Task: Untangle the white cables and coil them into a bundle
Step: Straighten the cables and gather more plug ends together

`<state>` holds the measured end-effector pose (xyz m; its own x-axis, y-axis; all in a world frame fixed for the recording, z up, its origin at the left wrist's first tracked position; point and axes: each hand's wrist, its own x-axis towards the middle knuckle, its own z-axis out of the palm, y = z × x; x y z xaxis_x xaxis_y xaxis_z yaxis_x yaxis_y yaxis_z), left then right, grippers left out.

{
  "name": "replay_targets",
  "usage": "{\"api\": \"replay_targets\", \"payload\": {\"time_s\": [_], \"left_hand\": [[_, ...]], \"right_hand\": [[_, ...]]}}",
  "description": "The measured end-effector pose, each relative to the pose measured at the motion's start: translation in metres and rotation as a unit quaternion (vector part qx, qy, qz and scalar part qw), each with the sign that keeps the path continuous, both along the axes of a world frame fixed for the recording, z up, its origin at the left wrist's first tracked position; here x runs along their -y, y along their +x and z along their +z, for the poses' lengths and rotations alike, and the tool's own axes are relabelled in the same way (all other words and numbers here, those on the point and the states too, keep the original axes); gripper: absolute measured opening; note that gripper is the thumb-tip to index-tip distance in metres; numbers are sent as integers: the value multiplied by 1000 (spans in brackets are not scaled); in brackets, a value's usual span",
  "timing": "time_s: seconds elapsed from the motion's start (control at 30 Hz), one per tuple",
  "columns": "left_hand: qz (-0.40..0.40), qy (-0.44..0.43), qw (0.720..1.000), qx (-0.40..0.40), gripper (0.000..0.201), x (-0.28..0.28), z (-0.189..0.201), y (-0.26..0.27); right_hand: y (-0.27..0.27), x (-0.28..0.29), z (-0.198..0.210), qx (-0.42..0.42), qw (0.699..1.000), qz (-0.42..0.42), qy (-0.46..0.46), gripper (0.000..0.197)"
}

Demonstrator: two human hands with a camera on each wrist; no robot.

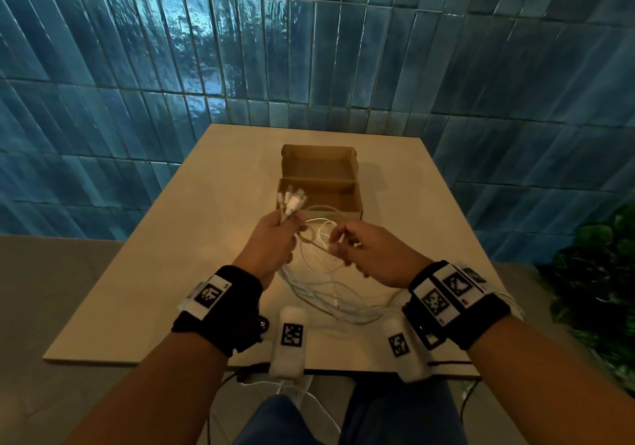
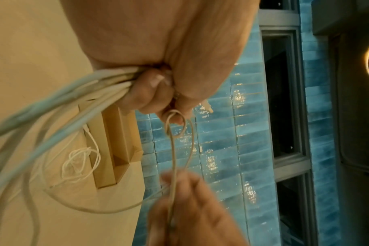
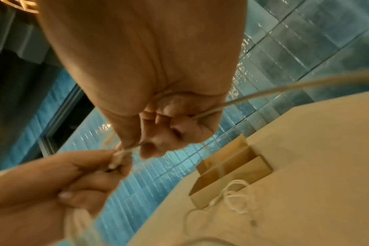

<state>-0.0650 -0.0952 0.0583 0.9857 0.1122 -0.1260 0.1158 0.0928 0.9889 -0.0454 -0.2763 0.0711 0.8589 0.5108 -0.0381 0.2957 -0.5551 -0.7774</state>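
My left hand (image 1: pixel 275 238) grips a bunch of white cables (image 2: pixel 78 99), their plug ends (image 1: pixel 292 200) sticking up above the fist. The cables hang down in long loops (image 1: pixel 330 300) onto the table. My right hand (image 1: pixel 357 248) pinches one thin cable strand (image 3: pixel 263 94), which forms a small loop (image 2: pixel 176 123) beside the left fingers. The two hands are close together above the table. A small tangle of thin white cable (image 3: pixel 236 198) lies on the table by the box.
An open cardboard box (image 1: pixel 323 183) stands on the beige table (image 1: pixel 171 272) just beyond my hands. Two white tagged blocks (image 1: pixel 290 338) sit at the table's near edge. Blue tiled wall (image 1: pixel 309 49) behind; a green plant (image 1: pixel 598 266) at the right.
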Motion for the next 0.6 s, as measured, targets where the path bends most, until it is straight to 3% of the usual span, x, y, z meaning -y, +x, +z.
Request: {"api": "replay_targets", "payload": {"time_s": [0.13,0.33,0.5,0.6], "left_hand": [[65,-31,997,8,18,-21,1,5],[21,-16,1000,6,13,-14,-6,3],[16,6,1000,-18,16,-5,-12,4],[12,22,1000,-18,21,-2,-13,5]], "right_hand": [[5,36,-12,49,997,-38,-49,20],[16,63,-26,65,983,-114,-130,25],[23,55,-31,86,944,-57,-314,28],[19,39,-23,159,958,-42,-234,28]]}}
